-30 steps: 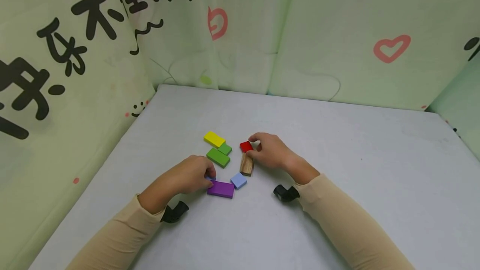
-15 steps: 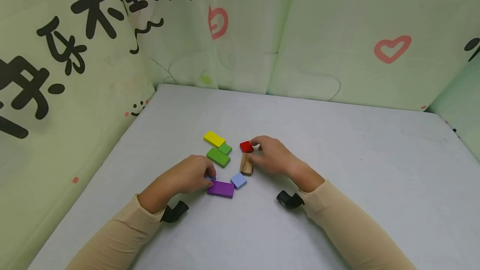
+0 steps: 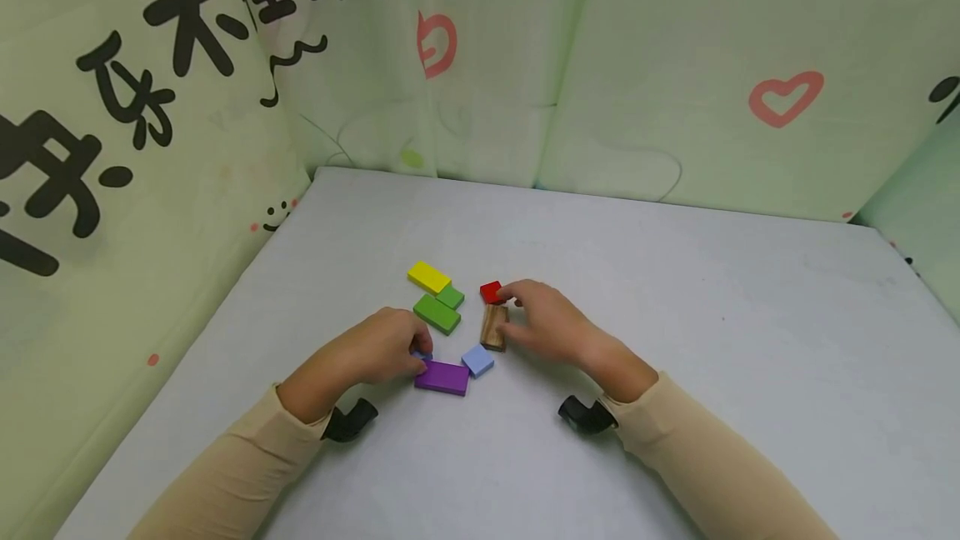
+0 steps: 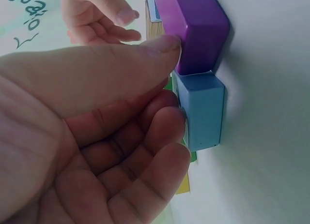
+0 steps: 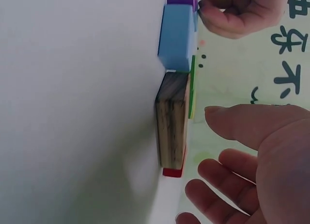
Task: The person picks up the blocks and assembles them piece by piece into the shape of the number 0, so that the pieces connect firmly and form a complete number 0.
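Observation:
My left hand (image 3: 384,347) stays low at the end of the purple block (image 3: 442,377). Its curled fingers and thumb are about a small blue block (image 4: 203,110), mostly hidden by the hand in the head view; the thumb tip lies at the purple block's corner. Fingers parted, my right hand (image 3: 551,323) hovers beside the brown wood-grain block (image 3: 494,327) and the red block (image 3: 491,292). In the right wrist view its thumb and fingers stand apart, with nothing between them. A second light blue block (image 3: 477,361) sits between the purple and wood-grain blocks.
A long green block (image 3: 437,314), a small green block (image 3: 450,297) and a yellow block (image 3: 428,277) form a stepped row at the far left of the group. All lie on a white table (image 3: 675,340), with printed cloth walls (image 3: 637,65) behind.
My right hand has drawn back toward me and slightly right from the red and wood-grain blocks, its fingers loosening. The left hand has stayed in place; the blocks look nearly unmoved.

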